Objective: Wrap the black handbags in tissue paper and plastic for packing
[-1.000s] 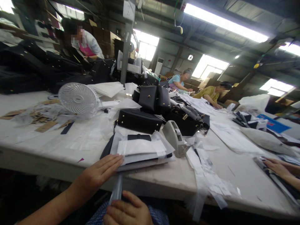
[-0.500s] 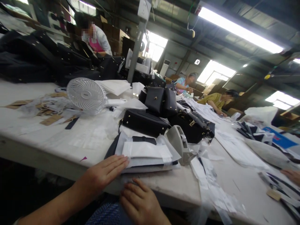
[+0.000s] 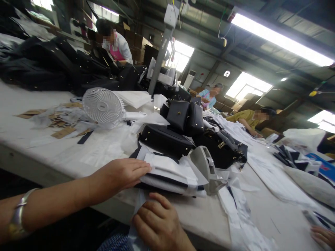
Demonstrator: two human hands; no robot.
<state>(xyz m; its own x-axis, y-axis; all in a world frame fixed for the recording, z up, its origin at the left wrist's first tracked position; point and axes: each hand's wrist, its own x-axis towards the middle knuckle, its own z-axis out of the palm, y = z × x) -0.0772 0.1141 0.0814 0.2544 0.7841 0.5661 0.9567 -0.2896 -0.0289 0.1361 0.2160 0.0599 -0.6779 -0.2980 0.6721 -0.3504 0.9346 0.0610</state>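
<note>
My left hand (image 3: 123, 173) lies flat, fingers stretched out, on the near left edge of a stack of black pieces wrapped in white paper and film (image 3: 171, 170). A metal bangle sits on that wrist. Closer to me, at the table's front edge, my right hand (image 3: 157, 223) has its fingers curled on a thin clear plastic sheet (image 3: 137, 208) that hangs down over the edge. Behind the stack lies a black handbag with gold studs (image 3: 164, 140).
A grey tape dispenser (image 3: 206, 167) stands right of the stack, with more black bags (image 3: 222, 150) behind it. A white fan (image 3: 102, 106) and kraft tags (image 3: 62, 132) lie to the left. White paper strips (image 3: 240, 216) trail right. Another person's hand (image 3: 323, 235) rests at bottom right; several people work farther off.
My left hand has slid further onto the stack. My right hand rose from below the table edge to the front edge with the plastic. The view shifted to the left.
</note>
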